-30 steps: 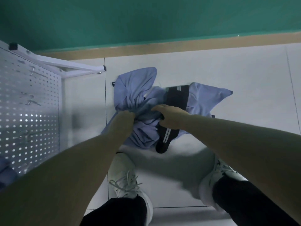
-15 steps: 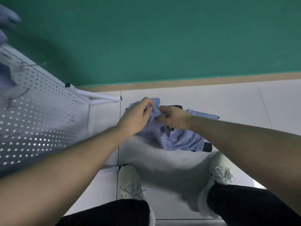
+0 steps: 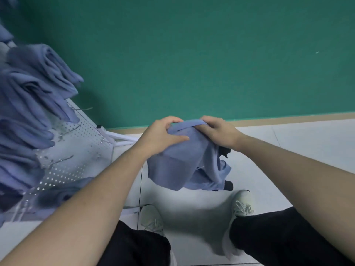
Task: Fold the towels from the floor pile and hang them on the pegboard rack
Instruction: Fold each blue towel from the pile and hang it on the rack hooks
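Two hands are working one blue towel (image 3: 172, 162) in the single head view, and both are gripping it. The left hand (image 3: 163, 137) is curling its fingers over the top fold with the thumb pressing flat along the front of the cloth. The right hand (image 3: 217, 131) is pinching the same upper edge from the other side, so the hem is stretching between them. The rest of the towel is hanging below in loose folds, its lower end trailing just above the white floor (image 3: 307, 150), with a dark strip (image 3: 224, 150) showing behind the right wrist.

A second ago both hands were down in the heap on the tiles; half a second ago they were already drawing a towel upward. Now the towel is up off the floor in front of the green wall (image 3: 211, 54), and the view is tilting up enough to bring in the pegboard rack (image 3: 76, 146) at left, where several folded blue towels (image 3: 34, 89) are already hanging. I judge that the picking-up step is done and the folding of this piece is beginning; the cloth is bunching, not lying flat, so it will likely need shaking out or its corners finding first. Whether more towels are lying under the hanging one, I cannot tell. Two white shoes (image 3: 242, 204) are standing just below.
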Demonstrator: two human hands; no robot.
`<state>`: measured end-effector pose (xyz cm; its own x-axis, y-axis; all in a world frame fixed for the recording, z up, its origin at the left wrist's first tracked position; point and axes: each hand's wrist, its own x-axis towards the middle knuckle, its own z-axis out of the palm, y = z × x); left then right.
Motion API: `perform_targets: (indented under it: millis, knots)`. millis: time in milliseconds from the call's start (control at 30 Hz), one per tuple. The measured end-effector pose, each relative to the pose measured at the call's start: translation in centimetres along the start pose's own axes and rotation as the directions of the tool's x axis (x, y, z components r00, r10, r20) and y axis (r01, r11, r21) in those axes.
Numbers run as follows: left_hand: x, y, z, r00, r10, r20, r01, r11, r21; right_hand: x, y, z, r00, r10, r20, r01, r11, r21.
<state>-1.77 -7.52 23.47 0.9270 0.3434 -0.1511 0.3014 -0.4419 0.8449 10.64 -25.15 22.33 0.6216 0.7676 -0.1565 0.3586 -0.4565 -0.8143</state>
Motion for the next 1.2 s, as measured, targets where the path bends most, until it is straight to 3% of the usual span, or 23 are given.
perform_targets:
  millis: [133,200,267,333,400,533,633,700,800,933,1000,1100,1200]
  knots:
    - [-1.6,0.7,-0.5,0.99,-0.067,-0.128,0.081,0.991,0.108,-2.4,-2.0,-0.7,0.999,-0.036,0.025,0.038,0.997,-0.062]
    - [-2.8,1.6,-0.8,0.976,-0.12,-0.183,0.108,0.991,-0.073,-3.6,-2.9,-1.0,0.998,-0.034,0.049,0.041,0.99,-0.133]
    - [-4.1,2.7,-0.8,0.972,-0.167,-0.164,0.112,0.947,-0.3,-4.5,-3.2,-1.3,0.995,-0.032,0.092,0.051,0.977,-0.208]
    - [-5.3,3.5,-0.1,0.975,-0.185,-0.124,0.121,0.908,-0.401,-5.0,-3.4,-1.1,0.99,-0.018,0.137,0.053,0.965,-0.256]
    - [-6.0,4.0,0.7,0.977,-0.174,-0.123,0.109,0.906,-0.41,-5.2,-3.6,-0.6,0.991,-0.022,0.129,0.042,0.988,-0.15]
    - [-6.0,4.9,1.5,0.981,-0.151,-0.122,0.081,0.889,-0.451,-5.2,-5.5,-0.2,0.997,-0.072,0.024,0.06,0.942,0.331]
    - [-5.6,5.0,0.9,0.985,-0.16,-0.059,0.108,0.856,-0.506,-5.0,-7.1,-1.1,0.978,-0.03,-0.206,0.116,0.9,0.42]
    - [-5.8,4.6,0.3,0.981,-0.192,0.025,0.184,0.882,-0.433,-4.9,-7.4,-2.1,0.959,0.005,-0.284,0.13,0.882,0.452]
    - [-6.1,3.6,-0.2,0.966,-0.243,0.088,0.258,0.887,-0.383,-5.0,-6.4,-3.0,0.961,0.009,-0.277,0.096,0.927,0.363]
    - [-5.5,3.3,-0.4,0.958,-0.286,0.022,0.239,0.752,-0.614,-5.2,-4.8,-3.8,0.968,0.048,-0.247,0.025,0.958,0.284]
    - [-5.1,3.6,0.0,0.955,-0.294,-0.029,0.205,0.733,-0.648,-5.2,-4.3,-3.9,0.981,0.058,-0.184,-0.005,0.96,0.279]
    - [-5.2,4.5,1.1,0.957,-0.282,-0.063,0.194,0.789,-0.583,-5.2,-4.3,-2.8,0.993,-0.048,-0.104,0.067,0.978,0.197]
    - [-5.1,4.6,1.9,0.976,-0.198,-0.094,0.155,0.924,-0.349,-4.9,-5.0,-1.7,0.985,-0.109,-0.134,0.127,0.983,0.13]
